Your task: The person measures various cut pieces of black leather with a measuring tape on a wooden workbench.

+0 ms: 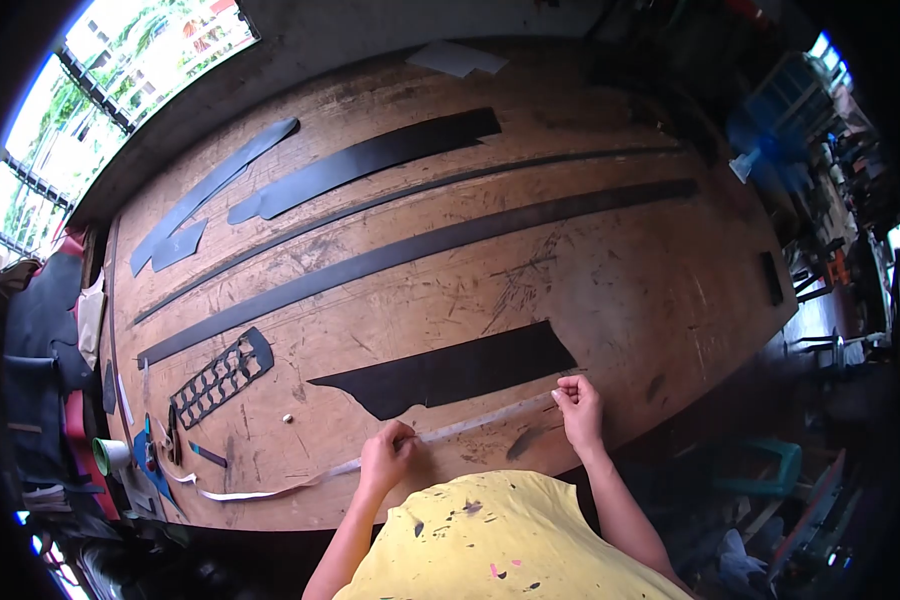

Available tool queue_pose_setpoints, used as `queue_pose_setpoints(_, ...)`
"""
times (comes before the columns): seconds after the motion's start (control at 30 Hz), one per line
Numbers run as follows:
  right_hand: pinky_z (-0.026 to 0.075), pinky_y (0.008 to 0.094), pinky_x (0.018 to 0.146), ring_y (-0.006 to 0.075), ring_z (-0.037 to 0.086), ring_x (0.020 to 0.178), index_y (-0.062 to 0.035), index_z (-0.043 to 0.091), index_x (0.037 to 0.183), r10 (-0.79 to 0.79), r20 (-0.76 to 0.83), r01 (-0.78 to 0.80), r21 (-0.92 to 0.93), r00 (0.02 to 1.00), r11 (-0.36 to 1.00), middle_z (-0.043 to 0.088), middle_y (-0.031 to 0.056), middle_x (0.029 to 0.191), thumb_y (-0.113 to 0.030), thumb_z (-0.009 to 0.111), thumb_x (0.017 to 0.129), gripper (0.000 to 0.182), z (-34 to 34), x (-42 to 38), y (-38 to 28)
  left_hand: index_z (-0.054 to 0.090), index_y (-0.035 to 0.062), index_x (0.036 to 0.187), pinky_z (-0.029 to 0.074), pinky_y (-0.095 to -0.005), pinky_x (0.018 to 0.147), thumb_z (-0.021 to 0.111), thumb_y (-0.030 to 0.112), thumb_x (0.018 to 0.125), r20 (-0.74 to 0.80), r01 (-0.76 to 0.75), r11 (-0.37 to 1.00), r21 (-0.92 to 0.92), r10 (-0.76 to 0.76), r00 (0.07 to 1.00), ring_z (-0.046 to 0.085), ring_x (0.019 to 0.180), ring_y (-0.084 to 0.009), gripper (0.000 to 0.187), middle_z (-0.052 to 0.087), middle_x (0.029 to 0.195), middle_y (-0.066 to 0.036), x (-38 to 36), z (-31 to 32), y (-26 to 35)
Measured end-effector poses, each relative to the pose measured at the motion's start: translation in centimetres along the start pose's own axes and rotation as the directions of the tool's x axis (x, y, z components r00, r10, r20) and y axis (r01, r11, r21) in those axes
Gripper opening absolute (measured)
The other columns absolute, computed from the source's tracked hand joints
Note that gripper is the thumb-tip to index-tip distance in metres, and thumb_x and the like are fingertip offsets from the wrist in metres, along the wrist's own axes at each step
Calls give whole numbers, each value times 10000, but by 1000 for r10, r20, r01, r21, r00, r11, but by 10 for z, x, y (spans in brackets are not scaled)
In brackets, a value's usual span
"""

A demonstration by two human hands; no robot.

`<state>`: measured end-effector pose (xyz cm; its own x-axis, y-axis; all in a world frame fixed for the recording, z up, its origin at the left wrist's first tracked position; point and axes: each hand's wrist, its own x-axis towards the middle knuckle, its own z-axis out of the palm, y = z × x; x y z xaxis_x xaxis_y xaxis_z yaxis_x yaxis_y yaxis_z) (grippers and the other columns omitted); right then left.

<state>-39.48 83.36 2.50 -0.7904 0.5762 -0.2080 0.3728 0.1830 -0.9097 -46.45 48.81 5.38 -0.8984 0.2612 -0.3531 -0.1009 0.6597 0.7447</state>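
Head view: pinching a white tape (345, 468) with left fingers (400, 430) and right fingers (572, 386), holding it across the worktop (660, 290) along the near side of a black piece (460, 371), letting slack curve leftward.

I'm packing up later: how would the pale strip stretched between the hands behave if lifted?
The pale strip is probably floppy, since it bends and curves beyond the left hand. It looks narrow and thin, so likely light for its length.
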Motion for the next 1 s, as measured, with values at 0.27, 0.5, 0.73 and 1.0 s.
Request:
queue_pose_setpoints(0.27, 523, 268, 711, 105, 605, 736, 6, 654, 1011, 31, -31, -32, -24, 999, 999, 677, 40, 857, 3, 721, 865, 161, -1, 13, -4, 671, 25, 941, 540, -353, 691, 724, 96, 850, -33, 36, 999, -30, -37, 999, 702, 720, -265, 127, 720, 806, -147, 13, -12, 8)
queue_pose_setpoints(0.5, 531, 279, 711, 126, 625, 733, 10, 661, 1008, 14, -41, -17, -71, 999, 997, 690, 57, 854, 1, 726, 861, 161, 2, 14, -3, 673, 26, 915, 527, -351, 662, 730, 94, 847, -41, 36, 999, -4, -36, 999, 689, 689, -252, 112, 711, 775, -136, 15, -11, 6)
queue_pose_setpoints(0.73, 527, 242, 707, 81, 603, 749, 3, 662, 1004, 23, -41, -27, -110, 999, 994, 672, 24, 857, 20, 734, 854, 166, 4, 12, -12, 664, 19, 911, 525, -347, 668, 733, 80, 852, -51, 56, 998, -35, -58, 997, 682, 691, -249, 110, 707, 784, -141, 13, -9, 6)
queue_pose_setpoints(1.0, 540, 285, 707, 133, 642, 722, 2, 672, 993, -31, -154, 13, -119, 988, 993, 700, 67, 821, -9, 758, 839, 177, 4, 36, -22, 651, -3, 896, 484, -284, 631, 694, 14, 854, -51, -21, 993, -114, 16, 999, 590, 675, -116, 62, 656, 730, -69, 34, -6, 19)
